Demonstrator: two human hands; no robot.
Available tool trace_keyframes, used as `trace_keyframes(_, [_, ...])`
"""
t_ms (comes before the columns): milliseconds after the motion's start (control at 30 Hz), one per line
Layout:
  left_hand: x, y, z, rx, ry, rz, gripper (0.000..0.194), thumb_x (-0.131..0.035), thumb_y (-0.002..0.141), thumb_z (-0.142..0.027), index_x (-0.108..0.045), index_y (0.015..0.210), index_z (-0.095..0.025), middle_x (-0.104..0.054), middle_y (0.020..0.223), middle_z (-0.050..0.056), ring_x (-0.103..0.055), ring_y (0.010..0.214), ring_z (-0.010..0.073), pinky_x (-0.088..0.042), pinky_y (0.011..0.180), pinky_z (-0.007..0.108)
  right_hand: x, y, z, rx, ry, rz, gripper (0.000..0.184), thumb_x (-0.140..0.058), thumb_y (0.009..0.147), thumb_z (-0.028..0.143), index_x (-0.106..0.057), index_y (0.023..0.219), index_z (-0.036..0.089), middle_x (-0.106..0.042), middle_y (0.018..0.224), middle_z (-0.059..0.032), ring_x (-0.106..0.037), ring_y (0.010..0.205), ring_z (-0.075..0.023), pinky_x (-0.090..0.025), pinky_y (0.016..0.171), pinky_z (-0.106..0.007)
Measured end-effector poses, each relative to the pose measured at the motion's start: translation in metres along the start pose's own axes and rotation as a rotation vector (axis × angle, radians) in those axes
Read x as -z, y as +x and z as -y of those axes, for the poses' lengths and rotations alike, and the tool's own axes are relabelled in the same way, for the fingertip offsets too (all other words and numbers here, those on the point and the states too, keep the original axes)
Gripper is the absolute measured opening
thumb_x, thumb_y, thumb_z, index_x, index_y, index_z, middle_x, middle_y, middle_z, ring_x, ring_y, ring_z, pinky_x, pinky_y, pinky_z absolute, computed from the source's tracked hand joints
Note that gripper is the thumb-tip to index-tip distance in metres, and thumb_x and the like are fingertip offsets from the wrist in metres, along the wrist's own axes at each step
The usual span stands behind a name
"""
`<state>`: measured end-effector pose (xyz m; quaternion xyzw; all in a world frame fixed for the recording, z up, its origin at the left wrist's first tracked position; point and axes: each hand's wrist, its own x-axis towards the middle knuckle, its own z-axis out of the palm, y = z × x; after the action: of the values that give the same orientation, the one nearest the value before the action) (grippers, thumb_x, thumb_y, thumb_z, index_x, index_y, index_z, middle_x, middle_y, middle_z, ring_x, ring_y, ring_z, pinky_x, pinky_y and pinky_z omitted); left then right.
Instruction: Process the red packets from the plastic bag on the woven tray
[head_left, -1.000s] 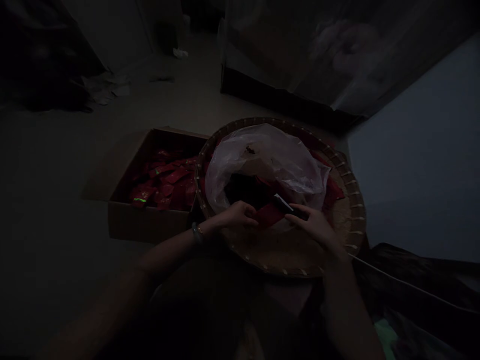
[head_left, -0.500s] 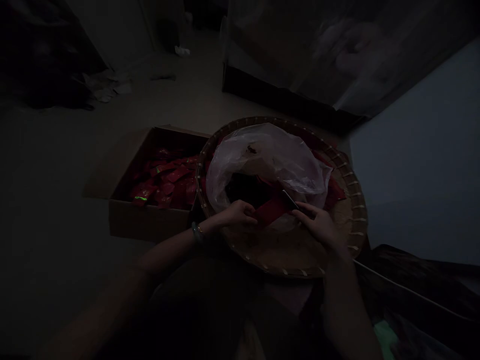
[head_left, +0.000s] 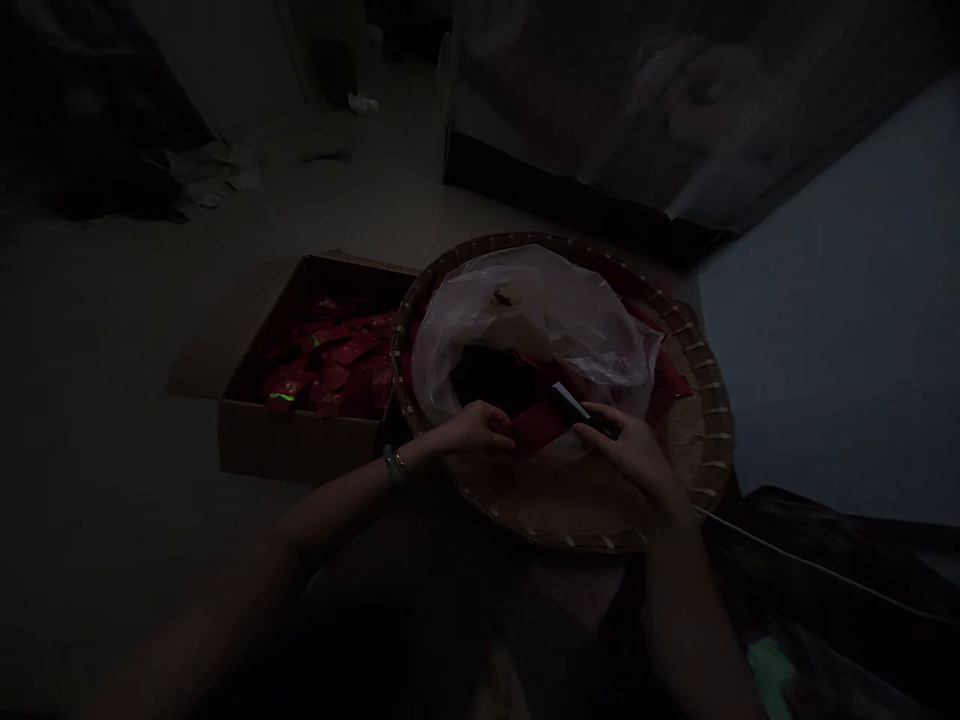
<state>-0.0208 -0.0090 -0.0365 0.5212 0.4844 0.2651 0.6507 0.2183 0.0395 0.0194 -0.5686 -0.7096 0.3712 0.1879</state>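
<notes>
Right at the centre of the frame, here's the red packet (head_left: 540, 428), lying across the near edge of a translucent plastic bag (head_left: 487, 290). My left hand (head_left: 474, 428) has its fingertips pinched together at the packet's left corner, though it's murky there and I can't tell how firm that hold is. Just to the right, my right hand (head_left: 634, 450) grasps a dark, flat object with a pale edge (head_left: 571, 402) between thumb and fingers, its far end over the packet. Here's my worry: a loose pinch could let that corner slip, and in this gloom a tilted tool might miss the packet or snag the thin plastic. Dark contents (head_left: 484, 375) fill the bag's mouth; a tug on the film could spill them onto the woven tray (head_left: 592, 515). Centre-left, an open cardboard box (head_left: 300, 440) holds more red packets (head_left: 352, 350).
</notes>
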Motion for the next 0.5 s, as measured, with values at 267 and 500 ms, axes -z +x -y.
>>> trace_keyframes(267, [0.006, 0.000, 0.000, -0.034, 0.053, -0.023, 0.021, -0.069, 0.063, -0.024, -0.067, 0.078, -0.010, -0.066, 0.071, 0.001, -0.057, 0.062, 0.0106, -0.041, 0.056, 0.018, 0.005, -0.004, -0.002, -0.001, -0.034, 0.018, 0.047, -0.064, 0.069, 0.047, -0.067, 0.104, 0.016, -0.071, 0.087, -0.0067, -0.065, 0.074, -0.0225, -0.052, 0.064, -0.032])
trace_keyframes(500, [0.027, 0.009, 0.012, -0.035, -0.022, -0.127, 0.022, -0.069, 0.062, -0.023, -0.066, 0.080, -0.010, -0.067, 0.073, 0.001, -0.059, 0.065, 0.0117, -0.042, 0.057, 0.018, 0.017, -0.023, -0.012, 0.116, -0.131, 0.350, 0.046, -0.074, 0.060, 0.040, -0.068, 0.102, 0.021, -0.070, 0.100, -0.0051, -0.064, 0.092, -0.0266, -0.052, 0.080, -0.037])
